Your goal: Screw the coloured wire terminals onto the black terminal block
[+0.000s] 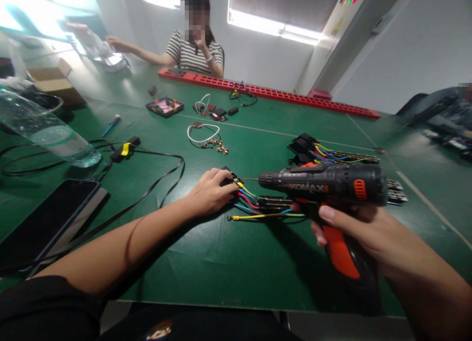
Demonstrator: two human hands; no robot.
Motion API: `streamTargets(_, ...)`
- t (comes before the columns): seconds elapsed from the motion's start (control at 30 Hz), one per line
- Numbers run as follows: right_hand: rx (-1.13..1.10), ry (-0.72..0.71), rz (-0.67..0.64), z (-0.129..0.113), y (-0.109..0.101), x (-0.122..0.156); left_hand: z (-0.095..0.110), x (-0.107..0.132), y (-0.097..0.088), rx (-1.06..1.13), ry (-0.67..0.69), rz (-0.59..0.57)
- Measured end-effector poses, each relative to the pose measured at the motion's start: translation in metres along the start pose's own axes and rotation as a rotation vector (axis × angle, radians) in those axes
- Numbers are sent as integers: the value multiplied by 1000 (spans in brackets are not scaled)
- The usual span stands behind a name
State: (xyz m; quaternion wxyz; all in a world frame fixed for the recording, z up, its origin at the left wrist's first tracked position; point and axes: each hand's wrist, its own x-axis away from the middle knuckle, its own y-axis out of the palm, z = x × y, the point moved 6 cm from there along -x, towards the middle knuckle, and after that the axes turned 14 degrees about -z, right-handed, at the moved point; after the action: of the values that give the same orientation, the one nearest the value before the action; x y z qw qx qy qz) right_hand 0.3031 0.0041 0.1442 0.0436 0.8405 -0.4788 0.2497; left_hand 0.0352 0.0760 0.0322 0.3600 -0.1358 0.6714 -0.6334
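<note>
With fingers [320, 237] of the right hand [363, 233] closed round a power drill [320, 181] at three o'clock, aiming its bit [251, 179] towards nine, and with left hand [208, 192] half-curled onto a small black part [227, 175] just beyond, holding it on the green table [184, 267] with coloured wires [248, 197] trailing towards four.

Your left hand [210, 192] is palm-down just off the drill's [317, 181] tip, fingers [221, 175] curled, bare forearm [136, 238] stretched out left of it. Your right hand [363, 228]'s wrapped round the drill's grip, thumb [328, 213] on the near side.
</note>
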Motion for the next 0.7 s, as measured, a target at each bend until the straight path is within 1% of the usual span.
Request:
streamTargets(0.13, -224, -152, 72, 8, 1, -8, -2, 1, 2, 16, -3, 26)
streamTargets(0.2, -316, -228, 50, 13, 2, -17, -2, 1, 2, 25, 1, 36)
streamTargets(0.27, -364, -273, 22, 19, 0, -25, -2, 2, 2, 28, 9, 42)
streamTargets(0.37, -358, -268, -1, 26, -7, -32, -1, 2, 2, 25, 16, 57)
streamTargets(0.47, -322, -233, -33, 28, -13, -29, -1, 3, 1, 42, 15, 68)
streamTargets(0.57, -280, -178, -72, 27, -14, -21, -1, 3, 1, 73, 22, 64)
streamTargets(0.7, -225, -121, -78, 25, -10, -14, 0, 3, 1, 74, 24, 60)
